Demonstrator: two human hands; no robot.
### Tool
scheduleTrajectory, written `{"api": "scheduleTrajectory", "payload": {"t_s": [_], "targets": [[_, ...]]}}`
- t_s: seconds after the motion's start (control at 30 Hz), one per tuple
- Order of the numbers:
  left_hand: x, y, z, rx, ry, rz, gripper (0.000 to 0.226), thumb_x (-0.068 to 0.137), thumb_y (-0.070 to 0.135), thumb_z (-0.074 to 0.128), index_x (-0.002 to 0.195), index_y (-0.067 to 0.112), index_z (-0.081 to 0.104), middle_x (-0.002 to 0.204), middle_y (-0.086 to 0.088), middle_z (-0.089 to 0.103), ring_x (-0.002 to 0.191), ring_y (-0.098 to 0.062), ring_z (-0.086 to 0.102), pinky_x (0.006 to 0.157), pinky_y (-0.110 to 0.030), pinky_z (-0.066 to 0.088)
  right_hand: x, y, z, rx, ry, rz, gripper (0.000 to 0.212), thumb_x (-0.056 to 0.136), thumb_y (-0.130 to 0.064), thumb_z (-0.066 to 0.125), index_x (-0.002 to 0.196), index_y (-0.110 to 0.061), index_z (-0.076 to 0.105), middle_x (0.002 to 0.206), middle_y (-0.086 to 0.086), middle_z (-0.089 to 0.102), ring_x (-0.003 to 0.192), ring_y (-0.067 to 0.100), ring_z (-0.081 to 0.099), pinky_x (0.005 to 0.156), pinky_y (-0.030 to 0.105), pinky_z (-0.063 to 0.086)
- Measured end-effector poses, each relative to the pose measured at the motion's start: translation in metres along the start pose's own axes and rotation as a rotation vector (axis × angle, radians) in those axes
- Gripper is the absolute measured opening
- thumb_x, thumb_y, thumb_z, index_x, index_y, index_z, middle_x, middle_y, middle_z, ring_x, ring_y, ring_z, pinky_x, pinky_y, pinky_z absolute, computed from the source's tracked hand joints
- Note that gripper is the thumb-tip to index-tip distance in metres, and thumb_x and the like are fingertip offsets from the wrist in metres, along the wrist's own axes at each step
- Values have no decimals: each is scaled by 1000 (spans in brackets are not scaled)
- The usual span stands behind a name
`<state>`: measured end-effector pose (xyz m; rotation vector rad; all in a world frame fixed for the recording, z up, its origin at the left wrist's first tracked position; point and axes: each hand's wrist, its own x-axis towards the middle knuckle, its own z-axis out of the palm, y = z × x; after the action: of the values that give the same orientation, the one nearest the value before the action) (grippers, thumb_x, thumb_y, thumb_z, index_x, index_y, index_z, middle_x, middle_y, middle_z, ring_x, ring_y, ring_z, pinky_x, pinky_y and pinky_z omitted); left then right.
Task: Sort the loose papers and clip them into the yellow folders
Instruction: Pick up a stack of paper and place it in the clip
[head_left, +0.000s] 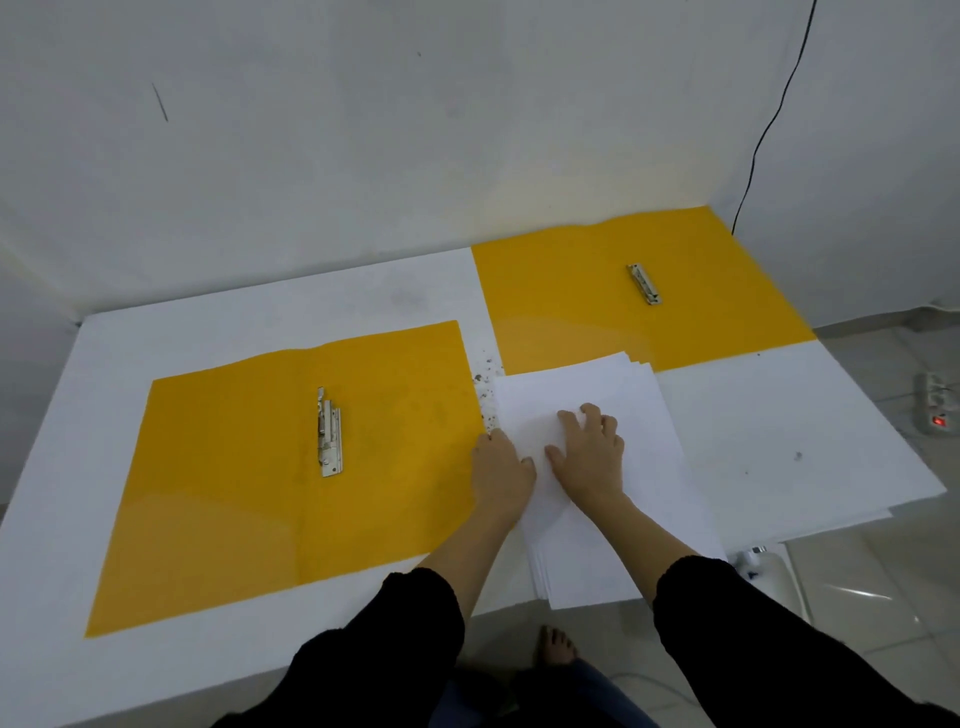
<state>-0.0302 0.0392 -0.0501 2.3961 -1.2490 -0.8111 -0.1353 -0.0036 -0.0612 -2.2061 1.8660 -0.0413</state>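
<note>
Head view, papers (582, 382) under right hand (589, 457), left hand (501, 467) perhaps gripping edge

I see a white table (769, 426) bearing a paper stack (587, 561). One yellow folder (234, 493) lies open left of the stack, a second folder (597, 291) behind it.

A white bench (260, 322) fills the middle of the view, set against plain pale grey walls (363, 130) that run from 9 to 2 o'clock, with a short dark scratch (160, 102) at 10 o'clock. A thin black cable (769, 119) hangs down the wall at 1 o'clock to the bench's far corner. Glossy grey floor tiles (883, 597) show at 4 o'clock, and a white power strip (937, 410), its red switch lit, lies at 3 o'clock.
</note>
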Motion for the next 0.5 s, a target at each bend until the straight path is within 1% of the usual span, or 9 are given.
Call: {"api": "scheduleTrajectory", "payload": {"t_s": [0.07, 0.13, 0.2, 0.27, 0.33, 0.43, 0.5], "targets": [[-2, 5, 6, 45, 26, -32, 51, 91, 32, 59, 130, 5, 43, 129, -11, 49, 120, -26, 48, 100, -34, 46, 1, 13, -3, -38, 22, 123, 56, 90, -45, 52, 138, -19, 36, 149, 12, 28, 132, 33, 30, 103, 46, 34], [-4, 11, 10, 89, 54, -60, 53, 90, 36, 59, 131, 5, 42, 131, -11, 47, 121, -25, 46, 101, -34, 45, 2, 26, -6, -48, 2, 259, 66, 90, -53, 48, 143, -18, 29, 154, 18, 19, 138, 39, 24, 107, 54, 28], [-6, 15, 14, 123, 78, -89, 54, 90, 37, 59, 130, 5, 42, 133, -11, 45, 122, -26, 45, 101, -33, 44, 3, 36, -7, -21, -19, 365, 73, 89, -58, 45, 145, -16, 24, 155, 21, 14, 139, 42, 20, 109, 58, 25], [-8, 19, 16, 131, 92, -112, 54, 90, 37, 60, 130, 5, 41, 134, -12, 43, 122, -26, 44, 100, -33, 42, 5, 40, -7, 36, -28, 423, 74, 88, -60, 47, 143, -16, 26, 152, 22, 19, 137, 41, 24, 107, 57, 29], [-10, 23, 17, 117, 102, -138, 54, 90, 36, 61, 129, 5, 41, 135, -12, 42, 123, -27, 43, 98, -32, 43, 5, 42, -6, 74, -20, 436, 71, 86, -60, 49, 138, -17, 29, 148, 20, 23, 133, 40, 28, 105, 54, 32], [-12, 28, 18, 116, 118, -166, 52, 89, 33, 62, 128, 6, 41, 135, -12, 42, 123, -27, 43, 95, -31, 44, 8, 48, -8, 103, 7, 448, 68, 86, -58, 52, 136, -17, 30, 149, 21, 21, 131, 39, 30, 103, 50, 33], [-13, 30, 19, 123, 124, -177, 52, 89, 32, 62, 129, 5, 41, 135, -13, 41, 123, -27, 43, 95, -32, 45, 11, 52, -12, 124, 29, 490, 66, 85, -56, 54, 132, -15, 31, 143, 21, 29, 126, 38, 34, 102, 48, 33]]}}
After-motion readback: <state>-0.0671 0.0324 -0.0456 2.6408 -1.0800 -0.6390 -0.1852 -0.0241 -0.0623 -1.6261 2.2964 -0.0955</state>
